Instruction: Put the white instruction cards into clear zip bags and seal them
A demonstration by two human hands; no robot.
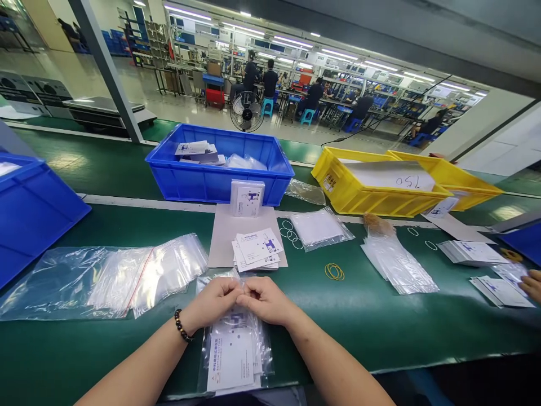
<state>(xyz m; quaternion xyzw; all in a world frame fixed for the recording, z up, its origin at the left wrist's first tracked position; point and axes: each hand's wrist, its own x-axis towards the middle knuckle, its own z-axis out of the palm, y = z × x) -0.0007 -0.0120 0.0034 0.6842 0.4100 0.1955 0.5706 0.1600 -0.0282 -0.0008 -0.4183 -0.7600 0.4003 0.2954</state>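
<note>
My left hand (214,303) and my right hand (266,300) meet knuckle to knuckle over the top edge of a clear zip bag (234,344) lying on the green belt (363,316). Both hands are closed, pinching the bag's mouth. Inside the bag lie white printed cards with a blue logo. A dark bead bracelet (182,326) circles my left wrist. Just beyond my hands sits a loose stack of the same cards (257,248) on a grey cardboard sheet (228,228).
Empty zip bags (127,276) lie at left, more bags (399,262) at right, yellow rubber bands (334,272) between. A blue bin (220,163) and yellow bins (376,186) stand behind. Another person's hand (533,285) touches cards at far right.
</note>
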